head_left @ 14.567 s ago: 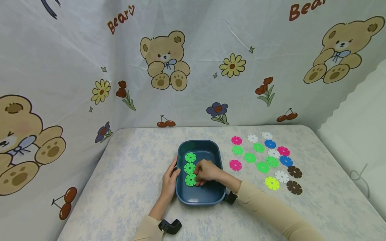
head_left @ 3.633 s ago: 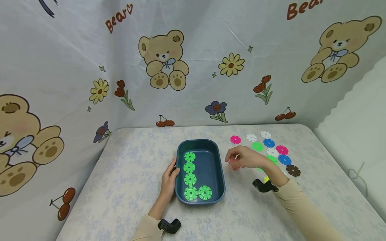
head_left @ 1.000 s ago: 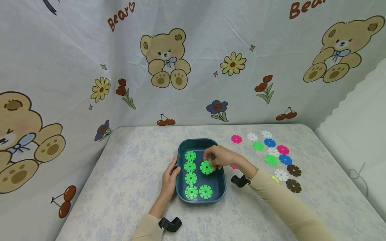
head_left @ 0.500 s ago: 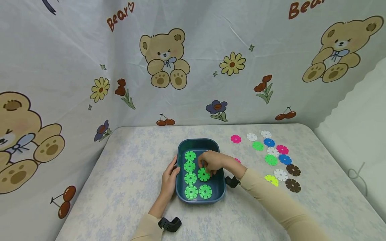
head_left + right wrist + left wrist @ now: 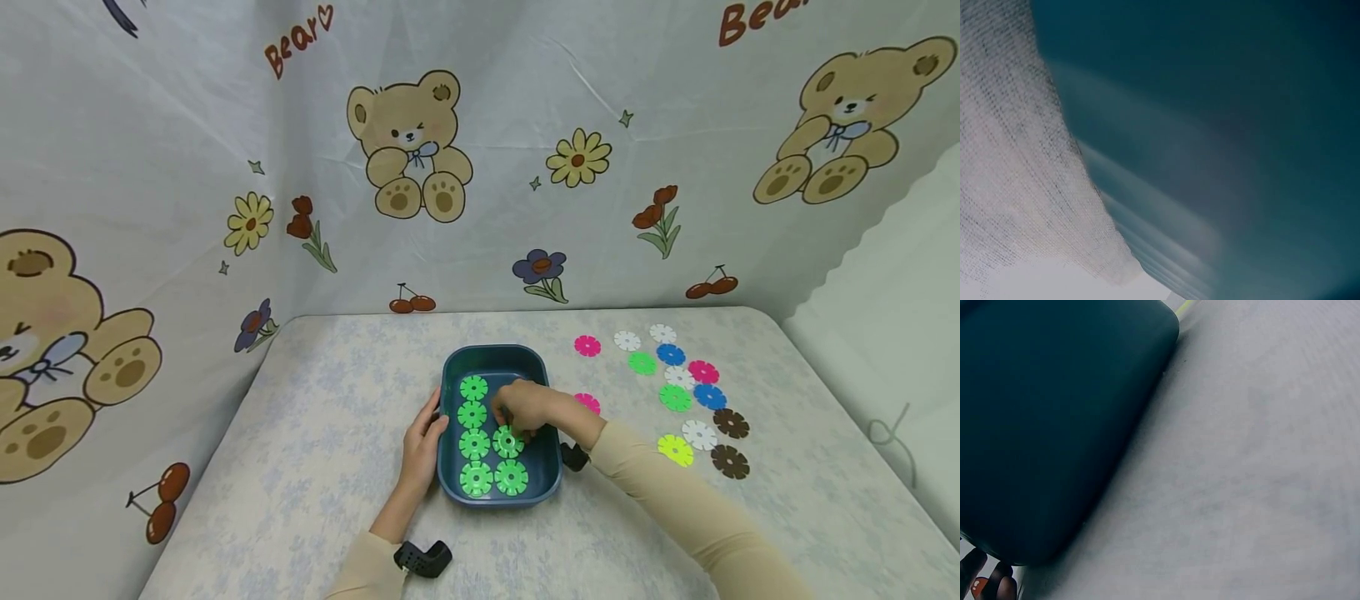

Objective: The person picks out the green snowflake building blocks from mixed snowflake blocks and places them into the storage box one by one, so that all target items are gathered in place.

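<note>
A dark blue plastic tray (image 5: 534, 492) rests on the table, with green notched plastic discs (image 5: 474, 444) in a column along its left side. My left hand (image 5: 422, 450) holds the tray's left side, thumb at the rim and fingers along the outer wall. Inside the tray, my right hand (image 5: 525, 403) pinches a green snowflake disc (image 5: 507, 445) at its upper and right edges, above another green disc (image 5: 512, 477) at lower right. The tray's wall (image 5: 1054, 425) fills much of the left wrist view. The right wrist view shows only blurred tray surface (image 5: 1222, 94) and cloth.
Loose discs lie on the table right of the tray: pink (image 5: 587, 346), green (image 5: 675, 397), blue (image 5: 709, 396), white (image 5: 700, 435), yellow (image 5: 675, 451) and brown (image 5: 730, 462). A bear-printed cloth (image 5: 495, 242) hangs behind the table. A pale cord (image 5: 896, 442) lies at far right.
My right hand has moved a green disc down and left into line beside the left column, above the lower right disc. Earlier, more green discs came from the table. The left hand stays put.
</note>
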### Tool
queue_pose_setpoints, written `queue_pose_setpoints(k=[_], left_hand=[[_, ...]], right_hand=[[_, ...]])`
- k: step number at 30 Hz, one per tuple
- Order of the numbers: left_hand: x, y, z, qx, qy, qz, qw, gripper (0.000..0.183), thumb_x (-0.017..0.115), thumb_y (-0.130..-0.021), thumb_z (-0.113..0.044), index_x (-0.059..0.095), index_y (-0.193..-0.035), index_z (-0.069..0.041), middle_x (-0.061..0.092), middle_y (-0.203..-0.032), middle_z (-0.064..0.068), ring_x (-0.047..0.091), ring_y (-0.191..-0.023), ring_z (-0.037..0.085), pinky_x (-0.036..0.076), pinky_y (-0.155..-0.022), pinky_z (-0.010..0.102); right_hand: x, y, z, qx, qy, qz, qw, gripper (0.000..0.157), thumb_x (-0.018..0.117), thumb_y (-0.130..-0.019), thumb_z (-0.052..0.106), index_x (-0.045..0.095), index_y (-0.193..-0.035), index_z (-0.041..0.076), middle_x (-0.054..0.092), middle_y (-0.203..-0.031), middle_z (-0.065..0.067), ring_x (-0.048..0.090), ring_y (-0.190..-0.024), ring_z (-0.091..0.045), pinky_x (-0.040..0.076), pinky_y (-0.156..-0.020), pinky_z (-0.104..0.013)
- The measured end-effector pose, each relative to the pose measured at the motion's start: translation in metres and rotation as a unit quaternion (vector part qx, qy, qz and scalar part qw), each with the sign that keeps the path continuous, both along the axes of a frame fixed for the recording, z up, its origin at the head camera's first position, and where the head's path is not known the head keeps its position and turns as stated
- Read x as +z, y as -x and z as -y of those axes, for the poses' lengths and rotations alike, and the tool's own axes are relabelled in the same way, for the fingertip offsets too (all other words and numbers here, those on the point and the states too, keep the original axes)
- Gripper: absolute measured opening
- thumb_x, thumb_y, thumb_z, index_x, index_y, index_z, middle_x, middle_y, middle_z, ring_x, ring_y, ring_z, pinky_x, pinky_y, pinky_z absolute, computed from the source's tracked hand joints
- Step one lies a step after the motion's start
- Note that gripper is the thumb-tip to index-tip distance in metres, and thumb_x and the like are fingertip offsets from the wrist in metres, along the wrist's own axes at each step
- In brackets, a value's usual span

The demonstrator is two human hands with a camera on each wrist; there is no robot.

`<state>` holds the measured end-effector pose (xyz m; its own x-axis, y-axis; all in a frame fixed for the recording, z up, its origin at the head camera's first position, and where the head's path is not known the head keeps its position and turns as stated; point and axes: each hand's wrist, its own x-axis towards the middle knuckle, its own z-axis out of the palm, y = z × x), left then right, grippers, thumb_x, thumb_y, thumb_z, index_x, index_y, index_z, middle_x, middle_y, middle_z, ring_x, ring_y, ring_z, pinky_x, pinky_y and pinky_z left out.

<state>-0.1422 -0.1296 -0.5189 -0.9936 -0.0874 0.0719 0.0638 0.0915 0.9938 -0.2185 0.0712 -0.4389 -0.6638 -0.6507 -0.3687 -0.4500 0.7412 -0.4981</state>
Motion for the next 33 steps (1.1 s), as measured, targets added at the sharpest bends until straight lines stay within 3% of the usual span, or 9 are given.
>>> queue_pose_setpoints(k=[11, 16, 20, 25, 27, 33], left_hand=[[0.000, 0.001, 0.000, -0.009, -0.009, 0.012, 0.9999, 0.049, 0.049, -0.102, -0.019, 0.041, -0.150, -0.024, 0.041, -0.154, 0.001, 0.046, -0.131, 0.025, 0.038, -0.097, 0.017], [0.002, 0.000, -0.002, -0.007, -0.009, 0.016, 0.9998, 0.050, 0.049, -0.101, -0.019, 0.040, -0.151, -0.022, 0.040, -0.154, 0.002, 0.045, -0.132, 0.025, 0.038, -0.097, 0.016], [0.003, -0.001, -0.002, -0.007, -0.007, 0.018, 0.9998, 0.050, 0.049, -0.101, -0.019, 0.040, -0.151, -0.021, 0.040, -0.155, 0.002, 0.045, -0.132, 0.025, 0.038, -0.097, 0.016], [0.003, -0.001, -0.003, -0.005, -0.002, 0.014, 0.9999, 0.050, 0.050, -0.101, -0.019, 0.040, -0.151, -0.020, 0.040, -0.155, 0.003, 0.047, -0.130, 0.025, 0.040, -0.097, 0.019], [0.004, -0.001, -0.003, -0.002, -0.001, 0.012, 0.9999, 0.050, 0.050, -0.101, -0.019, 0.040, -0.151, -0.020, 0.040, -0.155, 0.004, 0.047, -0.131, 0.026, 0.040, -0.097, 0.020], [0.006, -0.002, -0.002, 0.003, 0.008, 0.010, 0.9999, 0.051, 0.049, -0.102, -0.018, 0.039, -0.151, -0.016, 0.038, -0.156, 0.008, 0.046, -0.131, 0.028, 0.042, -0.096, 0.021]], right_hand=[[-0.003, -0.001, 0.001, 0.006, -0.035, -0.064, 0.997, 0.019, 0.073, -0.078, -0.004, 0.063, -0.075, 0.011, 0.056, -0.062, 0.000, 0.052, -0.051, -0.012, 0.043, -0.052, -0.023], [0.007, -0.003, -0.009, 0.002, 0.048, -0.020, 0.999, 0.009, 0.073, -0.082, -0.002, 0.066, -0.083, 0.004, 0.060, -0.067, -0.001, 0.063, -0.055, -0.015, 0.050, -0.056, -0.024], [0.020, -0.004, -0.030, 0.002, 0.134, 0.009, 0.991, 0.006, 0.070, -0.086, -0.001, 0.065, -0.088, 0.002, 0.063, -0.073, -0.005, 0.065, -0.058, -0.016, 0.054, -0.060, -0.026], [0.033, -0.008, -0.071, -0.063, 0.180, 0.001, 0.982, 0.008, 0.071, -0.087, 0.007, 0.065, -0.091, 0.003, 0.063, -0.076, -0.005, 0.065, -0.061, -0.023, 0.055, -0.062, -0.037], [0.036, -0.009, -0.091, -0.106, 0.179, -0.012, 0.978, 0.012, 0.072, -0.087, 0.009, 0.066, -0.093, 0.001, 0.062, -0.077, -0.006, 0.065, -0.064, -0.026, 0.054, -0.063, -0.040], [0.031, -0.003, -0.161, -0.228, 0.137, -0.039, 0.963, 0.027, 0.070, -0.090, 0.018, 0.064, -0.105, -0.003, 0.065, -0.084, -0.009, 0.068, -0.071, -0.025, 0.050, -0.069, -0.033]])
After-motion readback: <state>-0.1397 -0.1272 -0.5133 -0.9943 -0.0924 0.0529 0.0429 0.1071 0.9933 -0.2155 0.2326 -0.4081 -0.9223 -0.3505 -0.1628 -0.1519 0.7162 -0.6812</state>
